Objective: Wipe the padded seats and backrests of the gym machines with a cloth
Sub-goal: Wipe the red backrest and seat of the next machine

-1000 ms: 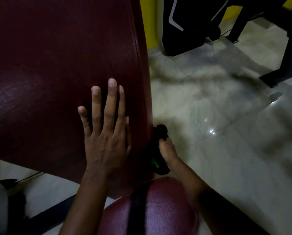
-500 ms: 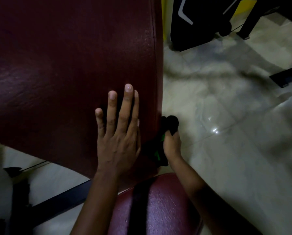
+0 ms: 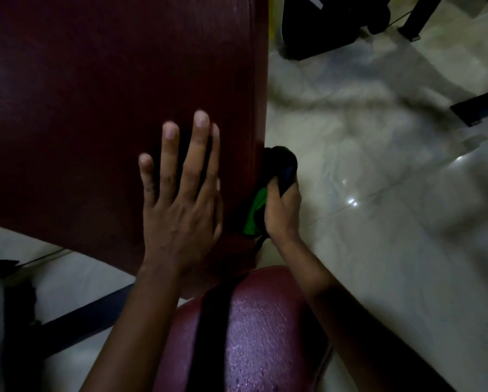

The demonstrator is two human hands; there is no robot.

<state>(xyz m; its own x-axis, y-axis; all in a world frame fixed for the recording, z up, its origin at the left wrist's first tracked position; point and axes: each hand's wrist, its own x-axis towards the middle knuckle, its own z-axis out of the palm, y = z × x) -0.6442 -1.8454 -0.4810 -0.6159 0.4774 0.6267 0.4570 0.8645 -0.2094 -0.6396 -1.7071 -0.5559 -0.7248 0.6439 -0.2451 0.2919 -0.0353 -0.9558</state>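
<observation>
The left hand lies flat, palm down, with its fingers straight and slightly spread, pointing away from the body; the bare forearm runs back toward the lower edge of the view. The right hand sits just beside it, a little lower, fingers curled into a fist around a dark cloth with a green patch. Its bare forearm angles back to the lower right.

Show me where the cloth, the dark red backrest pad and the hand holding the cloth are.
cloth [image 3: 283, 162]: head view, on its dark bunched top.
dark red backrest pad [image 3: 109, 80]: head view, on its broad front face.
right hand [image 3: 283, 212]: head view, on the back of the hand.
</observation>
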